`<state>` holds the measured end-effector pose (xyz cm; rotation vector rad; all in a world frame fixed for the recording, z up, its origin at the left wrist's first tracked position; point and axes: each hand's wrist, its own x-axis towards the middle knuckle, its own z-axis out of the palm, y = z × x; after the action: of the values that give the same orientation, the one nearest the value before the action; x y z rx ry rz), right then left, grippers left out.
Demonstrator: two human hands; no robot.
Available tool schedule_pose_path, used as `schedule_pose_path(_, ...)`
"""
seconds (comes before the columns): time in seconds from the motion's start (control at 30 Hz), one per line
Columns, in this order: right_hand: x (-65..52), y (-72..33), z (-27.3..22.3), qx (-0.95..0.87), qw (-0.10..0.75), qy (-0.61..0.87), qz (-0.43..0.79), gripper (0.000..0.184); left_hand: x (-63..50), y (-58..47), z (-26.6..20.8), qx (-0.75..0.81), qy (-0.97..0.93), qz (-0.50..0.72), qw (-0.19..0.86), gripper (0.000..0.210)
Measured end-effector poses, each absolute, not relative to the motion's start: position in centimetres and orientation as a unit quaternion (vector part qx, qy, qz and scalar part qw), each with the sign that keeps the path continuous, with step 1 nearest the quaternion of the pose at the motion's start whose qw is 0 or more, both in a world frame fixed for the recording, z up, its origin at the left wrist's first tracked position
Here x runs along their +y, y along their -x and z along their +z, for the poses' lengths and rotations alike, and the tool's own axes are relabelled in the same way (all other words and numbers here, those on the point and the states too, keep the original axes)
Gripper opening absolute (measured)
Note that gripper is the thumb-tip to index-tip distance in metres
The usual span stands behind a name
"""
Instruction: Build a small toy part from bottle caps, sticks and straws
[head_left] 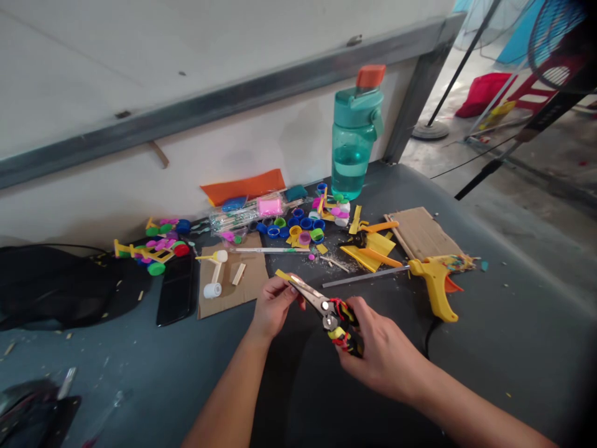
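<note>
My right hand (380,348) is closed round the black, red and yellow handles of a pair of scissors (321,305). Their blades point up and left, reaching my left hand (274,305). Between the thumb and fingers of that hand is a small yellow strip (282,274), its end showing beside the blade tips. Whether the blades are touching the strip I cannot tell. Left of my hands, a piece of cardboard (256,261) bears a small assembly of sticks and white caps (213,290) and a loose short wooden piece (239,274).
A yellow glue gun (436,289) lies to the right near a cardboard piece (422,231). Orange-handled pliers (361,239) rest on yellow sheet. Behind are bottle caps (298,224) and a teal water bottle (349,149). A black phone (176,289) and small wheeled models (153,252) lie left.
</note>
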<state>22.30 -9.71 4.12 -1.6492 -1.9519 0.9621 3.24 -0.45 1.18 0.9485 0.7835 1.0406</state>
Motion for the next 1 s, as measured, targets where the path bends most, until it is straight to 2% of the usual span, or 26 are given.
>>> schedule_pose_path(0.77,-9.59,-22.4,3.63,-0.695,0.195,0.598,0.348,0.035,-0.23,-2.95,0.7,0.325,-0.447,0.466,0.691,0.016)
schedule_pose_path(1.0,-9.56,-22.41,3.73,-0.694,0.187,0.604,0.345,0.032,-0.24,-2.92,0.75,0.338,-0.442,0.46,0.692,0.018)
